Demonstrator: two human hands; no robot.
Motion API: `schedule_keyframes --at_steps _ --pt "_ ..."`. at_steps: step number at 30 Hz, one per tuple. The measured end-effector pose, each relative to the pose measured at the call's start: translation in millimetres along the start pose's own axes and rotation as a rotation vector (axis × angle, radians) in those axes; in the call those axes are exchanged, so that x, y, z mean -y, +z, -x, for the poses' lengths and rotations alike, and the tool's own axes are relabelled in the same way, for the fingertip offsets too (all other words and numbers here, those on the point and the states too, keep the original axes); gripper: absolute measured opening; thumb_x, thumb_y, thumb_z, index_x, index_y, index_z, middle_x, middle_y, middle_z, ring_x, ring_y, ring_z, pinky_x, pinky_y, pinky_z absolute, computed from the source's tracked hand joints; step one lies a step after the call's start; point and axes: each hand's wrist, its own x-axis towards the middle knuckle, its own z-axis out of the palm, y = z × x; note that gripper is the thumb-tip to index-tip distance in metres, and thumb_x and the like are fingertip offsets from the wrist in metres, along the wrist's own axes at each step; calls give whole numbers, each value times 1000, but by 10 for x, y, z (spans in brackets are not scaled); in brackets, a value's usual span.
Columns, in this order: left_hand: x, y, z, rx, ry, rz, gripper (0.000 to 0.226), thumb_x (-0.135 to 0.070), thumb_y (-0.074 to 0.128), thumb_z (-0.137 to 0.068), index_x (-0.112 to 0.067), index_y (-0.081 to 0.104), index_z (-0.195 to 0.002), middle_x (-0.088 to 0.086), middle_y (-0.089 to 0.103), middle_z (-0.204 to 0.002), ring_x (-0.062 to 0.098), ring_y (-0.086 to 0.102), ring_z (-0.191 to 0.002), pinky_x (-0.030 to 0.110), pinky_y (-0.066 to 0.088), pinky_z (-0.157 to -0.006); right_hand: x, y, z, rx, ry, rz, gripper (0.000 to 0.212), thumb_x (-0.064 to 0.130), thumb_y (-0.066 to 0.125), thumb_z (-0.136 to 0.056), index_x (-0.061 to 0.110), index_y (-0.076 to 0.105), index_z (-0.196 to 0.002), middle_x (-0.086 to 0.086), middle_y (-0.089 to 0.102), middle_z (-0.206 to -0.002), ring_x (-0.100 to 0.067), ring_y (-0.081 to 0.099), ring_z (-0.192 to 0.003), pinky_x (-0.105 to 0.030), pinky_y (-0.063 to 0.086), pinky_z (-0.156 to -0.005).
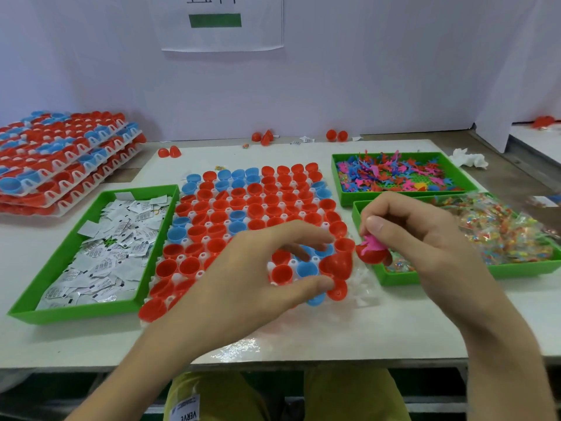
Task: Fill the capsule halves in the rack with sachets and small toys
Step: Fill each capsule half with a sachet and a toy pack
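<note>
A white rack [362, 287] full of red and blue capsule halves [255, 205] lies in the middle of the table. My left hand [258, 281] hovers over its near right corner with fingers spread and loosely curved, holding nothing that I can see. Just right of the rack, my right hand [425, 238] holds a red capsule half [372, 253] and presses a pink toy [372, 243] into it with the thumb. White sachets fill the green tray [66, 247] on the left.
Two green trays stand at the right: the far one [403, 154] with small coloured toys, the near one [516, 268] with clear packets of coloured bits. Filled racks [60, 165] are stacked at the far left. Loose red halves [336, 135] lie by the back wall.
</note>
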Motion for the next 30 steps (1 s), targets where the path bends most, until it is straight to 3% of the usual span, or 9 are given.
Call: schedule_keyframes --at_steps 4,8,11,14,18,23,27,30 --pt "-124 181 -166 -32 60 211 25 -23 77 -82 -23 71 -107 -18 70 -102 1 66 -97 12 52 -83 -14 29 -11 -16 -18 -32 16 18 52 -94 16 60 -80 6 53 -69 -8 51 -64 -15 43 -60" --pt "-99 281 -227 -89 28 294 11 -24 78 -82 -17 72 -89 -10 71 -87 12 69 -88 23 57 -77 -72 -49 -9 -175 -21 -10 17 18 50 -99 10 59 -86 -11 56 -76 -27 47 -62 -26 43 -59" --pt "-94 379 -267 -127 35 62 13 -37 76 -82 -26 68 -78 -14 65 -78 7 63 -81 19 53 -71 -91 -107 -20 -463 -44 -63 21 11 46 -104 13 59 -88 -5 65 -83 -14 41 -49 -25 42 -52" --pt "-124 506 -339 -121 65 -248 19 -48 73 -81 -31 66 -76 -19 57 -79 6 51 -79 22 44 -72 -78 -189 -4 -666 -58 -183 24 11 45 -105 18 58 -85 -1 64 -78 -13 37 -49 -18 39 -49" --pt "-149 707 -422 -128 164 -467 30 -59 67 -82 -29 66 -78 -14 58 -79 11 46 -79 32 36 -76 -61 -238 38 -697 -59 -175 26 11 44 -105 18 59 -85 -1 63 -76 -14 42 -50 -19 40 -49" --pt "-104 840 -500 -72 148 -593 38 -67 59 -84 -30 63 -82 -13 61 -82 14 42 -80 34 25 -76 -29 -253 59 -697 -47 -145 25 12 45 -105 17 61 -86 -1 63 -76 -15 45 -52 -20 40 -50" --pt "-74 846 -497 -89 197 -705 43 -73 64 -75 -30 65 -74 -15 63 -72 13 41 -72 34 27 -71 -21 -259 69 -701 -31 -164 24 12 47 -104 16 62 -85 -3 60 -75 -14 46 -53 -19 40 -49" --pt "-88 828 -492 -62 160 -732 49 -79 55 -76 -31 66 -81 -16 62 -79 12 40 -76 33 25 -74 -44 -260 67 -711 -3 -187 22 14 52 -102 18 65 -85 5 59 -70 -11 45 -54 -18 41 -50"
